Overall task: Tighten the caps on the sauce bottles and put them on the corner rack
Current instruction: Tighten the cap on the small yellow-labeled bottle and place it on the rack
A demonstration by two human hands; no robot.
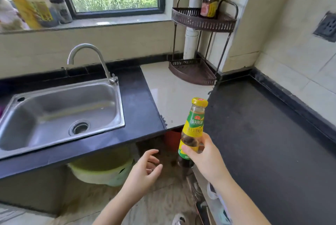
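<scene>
My right hand [205, 155] grips the lower body of a sauce bottle [193, 126] with a yellow cap and a yellow-green label, holding it upright in the air at the counter's front edge. My left hand [145, 170] hovers empty to the left of it, fingers apart and curled. The brown two-tier corner rack [203, 23] stands in the far corner of the counter. A tall dark sauce bottle [210, 4] with a yellow-red label stands on its upper shelf. The lower shelf [192, 72] holds nothing.
A steel sink [60, 112] with a curved tap [91, 57] lies to the left. A pale tiled counter section [171, 86] leads to the rack; black counter [263, 143] runs along the right wall. Bottles stand on the windowsill [36, 10]. A green bucket [101, 168] sits under the sink.
</scene>
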